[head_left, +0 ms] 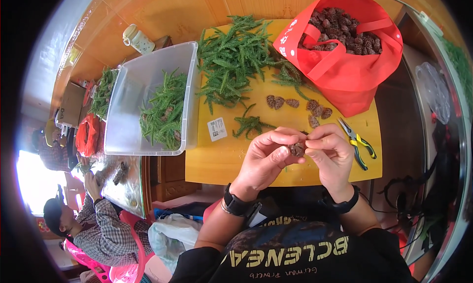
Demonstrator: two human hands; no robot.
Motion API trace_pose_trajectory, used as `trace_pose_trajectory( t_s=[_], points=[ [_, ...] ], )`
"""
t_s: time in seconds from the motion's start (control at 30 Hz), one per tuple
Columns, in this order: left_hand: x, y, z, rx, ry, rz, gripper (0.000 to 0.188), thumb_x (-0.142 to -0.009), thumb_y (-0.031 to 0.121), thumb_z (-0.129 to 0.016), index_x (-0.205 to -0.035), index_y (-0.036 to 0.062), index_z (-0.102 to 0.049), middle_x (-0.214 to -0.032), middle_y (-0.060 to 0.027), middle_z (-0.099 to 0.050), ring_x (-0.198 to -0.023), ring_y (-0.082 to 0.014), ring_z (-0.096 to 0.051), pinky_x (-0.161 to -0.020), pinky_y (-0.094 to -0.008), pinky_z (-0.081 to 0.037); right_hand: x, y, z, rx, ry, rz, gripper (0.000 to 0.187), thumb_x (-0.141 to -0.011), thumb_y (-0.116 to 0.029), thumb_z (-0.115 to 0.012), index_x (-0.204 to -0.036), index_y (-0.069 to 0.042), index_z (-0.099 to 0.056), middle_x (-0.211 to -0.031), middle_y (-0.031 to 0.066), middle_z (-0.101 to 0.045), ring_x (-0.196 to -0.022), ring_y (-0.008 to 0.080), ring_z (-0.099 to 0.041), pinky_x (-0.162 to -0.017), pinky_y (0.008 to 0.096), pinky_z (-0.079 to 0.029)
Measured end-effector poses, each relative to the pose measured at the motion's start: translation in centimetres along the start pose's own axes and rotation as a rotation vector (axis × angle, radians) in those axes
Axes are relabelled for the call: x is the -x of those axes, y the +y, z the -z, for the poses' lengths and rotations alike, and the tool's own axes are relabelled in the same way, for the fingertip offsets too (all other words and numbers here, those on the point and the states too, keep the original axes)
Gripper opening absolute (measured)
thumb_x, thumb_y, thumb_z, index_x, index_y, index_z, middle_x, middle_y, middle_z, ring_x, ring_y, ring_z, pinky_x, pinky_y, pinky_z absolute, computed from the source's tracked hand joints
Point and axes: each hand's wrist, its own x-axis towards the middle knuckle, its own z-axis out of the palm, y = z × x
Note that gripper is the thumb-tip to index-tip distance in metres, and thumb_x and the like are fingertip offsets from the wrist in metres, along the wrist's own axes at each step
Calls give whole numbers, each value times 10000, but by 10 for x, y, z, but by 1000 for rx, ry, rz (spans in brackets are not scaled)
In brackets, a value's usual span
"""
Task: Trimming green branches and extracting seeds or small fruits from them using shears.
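Note:
Over the front of the yellow table (217,167), my left hand (268,157) pinches a small brown pine cone (296,149) between thumb and fingers. My right hand (332,157) is closed at the cone's right side, its fingertips pressed together there; whatever they grip is too small to make out. Just beyond my hands, several loose pine cones (292,103) lie on the tabletop. A short green artificial sprig (251,123) rests left of them. Pliers (355,141) with yellow and dark handles lie right of my right hand.
A red bag (345,76) full of pine cones stands at the back right. Green sprigs (234,56) are heaped at the back. A clear plastic bin (143,81) holds finished-looking sprigs on the left, near a white label (217,129). Another person (106,224) works at a side table.

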Motion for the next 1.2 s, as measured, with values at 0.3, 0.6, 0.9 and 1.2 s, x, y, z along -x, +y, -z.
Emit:
trace_pose_trajectory(
  t_s=[0.3, 0.6, 0.9, 1.2],
  points=[
    [0, 10, 0, -308, 1, -37, 255, -838, 146, -639, -1058, 16, -640, -1095, -155, -552, -891, -225, -608, -720, -317, -550, -2, 2, 4, 138, -75, 98, 101, -749, -30, -708, -816, -8, -635, -910, 69, -546, -695, 77, -485, -599, 182, -374],
    [1, 12, 0, -356, 30, -37, 244, -819, 142, -659, -1029, 17, -657, -1021, -143, -579, -818, -206, -608, -681, -307, -538, -3, -4, 4, 105, -84, 4, 104, -744, -32, -714, -818, -7, -645, -905, 76, -550, -738, 104, -530, -634, 185, -403],
    [3, 25, 4, -258, -35, 128, 247, -783, 135, -692, -976, -16, -666, -969, -160, -595, -741, -197, -616, -640, -288, -531, -27, -18, 17, 257, -334, 53, 247, -665, -139, -784, -832, -26, -642, -995, 100, -569, -842, 183, -558, -756, 291, -431],
    [2, 31, -1, -369, -128, 182, 258, -735, 80, -727, -971, -10, -672, -928, -132, -592, -783, -191, -615, -667, -281, -544, -35, -15, 26, 159, -549, -20, 273, -665, -144, -781, -858, -31, -626, -904, 94, -611, -841, 197, -571, -745, 301, -431]
  ],
)
